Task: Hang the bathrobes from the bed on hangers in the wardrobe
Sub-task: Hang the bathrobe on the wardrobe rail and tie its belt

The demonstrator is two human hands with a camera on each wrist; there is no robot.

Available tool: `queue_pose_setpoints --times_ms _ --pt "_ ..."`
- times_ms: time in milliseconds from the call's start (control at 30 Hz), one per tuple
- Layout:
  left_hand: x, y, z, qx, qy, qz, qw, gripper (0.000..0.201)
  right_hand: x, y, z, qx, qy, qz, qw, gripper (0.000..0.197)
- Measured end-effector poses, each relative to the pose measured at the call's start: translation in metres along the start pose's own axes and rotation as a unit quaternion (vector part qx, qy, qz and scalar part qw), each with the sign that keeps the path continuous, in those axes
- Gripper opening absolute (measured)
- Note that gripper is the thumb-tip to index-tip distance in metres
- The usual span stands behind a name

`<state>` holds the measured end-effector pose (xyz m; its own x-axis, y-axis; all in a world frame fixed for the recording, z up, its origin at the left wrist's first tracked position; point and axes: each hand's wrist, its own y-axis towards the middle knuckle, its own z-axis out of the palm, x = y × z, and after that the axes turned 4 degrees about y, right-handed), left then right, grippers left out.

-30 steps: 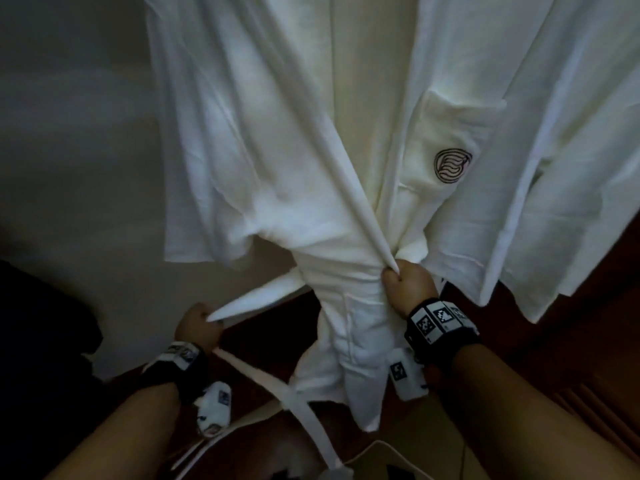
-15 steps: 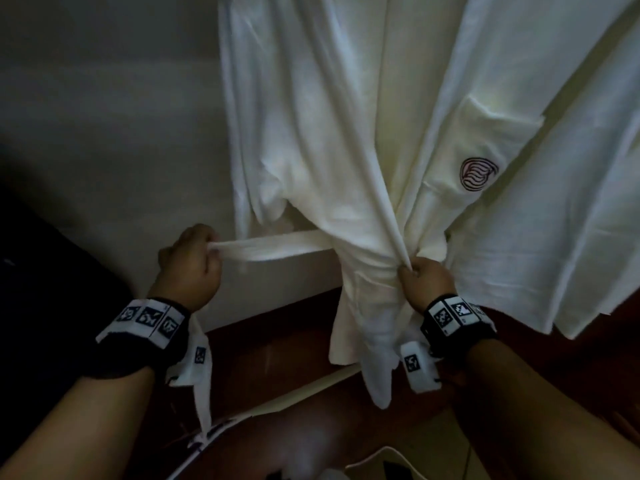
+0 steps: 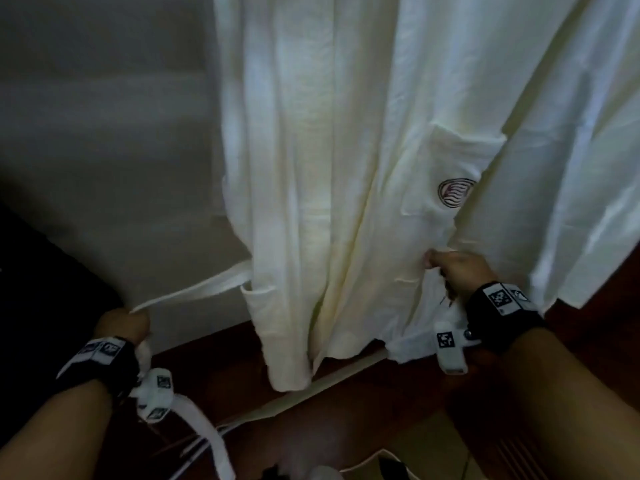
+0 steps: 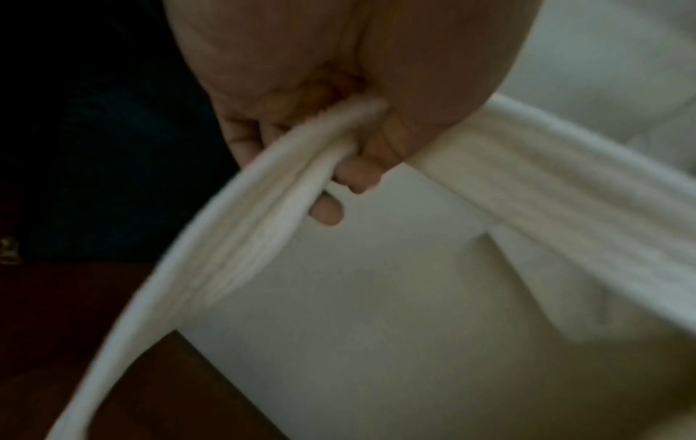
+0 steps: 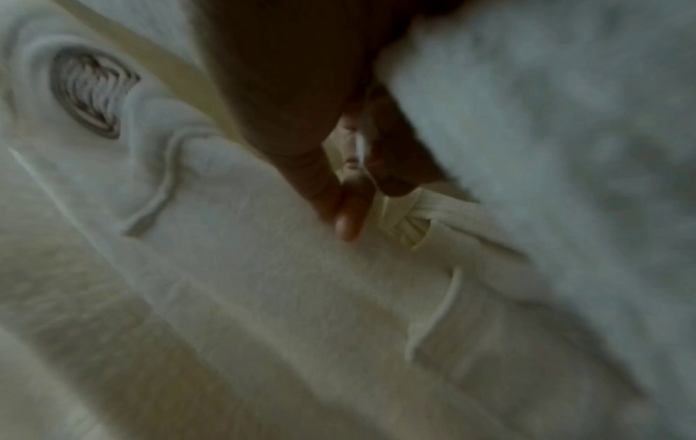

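A white bathrobe (image 3: 311, 168) with a dark round logo (image 3: 454, 192) on its chest pocket hangs in front of me; its top is out of view. My left hand (image 3: 123, 322) grips the white belt (image 3: 201, 291), which runs taut from the robe's left side to my fist, and its loose end trails down past my wrist. In the left wrist view the fingers (image 4: 327, 211) curl round the belt (image 4: 263, 214). My right hand (image 3: 453, 268) pinches the belt (image 5: 433, 217) at the robe's right side, below the logo (image 5: 90, 92).
A second white garment (image 3: 571, 150) hangs to the right of the robe. A pale wall (image 3: 104, 150) stands behind on the left. Dark wooden flooring (image 3: 346, 410) lies below. A dark mass (image 3: 41, 278) fills the left edge.
The robe's waist, bunched together before, now hangs spread flat. My right hand has moved right along the robe's waist. My left hand has dropped lower with the belt still in it.
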<state>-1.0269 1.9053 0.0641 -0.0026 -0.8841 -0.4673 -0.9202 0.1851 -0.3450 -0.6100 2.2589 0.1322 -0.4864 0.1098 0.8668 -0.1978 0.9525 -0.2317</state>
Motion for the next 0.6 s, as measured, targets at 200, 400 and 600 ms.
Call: queue_pose_setpoints --times_ms 200,400,600 --pt "-0.091 -0.052 -0.011 -0.065 -0.112 0.155 0.979 0.022 -0.021 0.002 -0.050 -0.022 -0.008 0.020 1.000 0.043" --pt "-0.199 -0.124 0.013 -0.028 -0.192 0.259 0.946 0.043 -0.078 -0.020 -0.135 -0.113 0.042 0.091 0.989 0.047" --pt "-0.220 -0.209 0.077 0.053 -0.161 0.261 0.950 0.049 -0.139 -0.069 -0.245 -0.250 0.056 0.163 0.953 0.038"
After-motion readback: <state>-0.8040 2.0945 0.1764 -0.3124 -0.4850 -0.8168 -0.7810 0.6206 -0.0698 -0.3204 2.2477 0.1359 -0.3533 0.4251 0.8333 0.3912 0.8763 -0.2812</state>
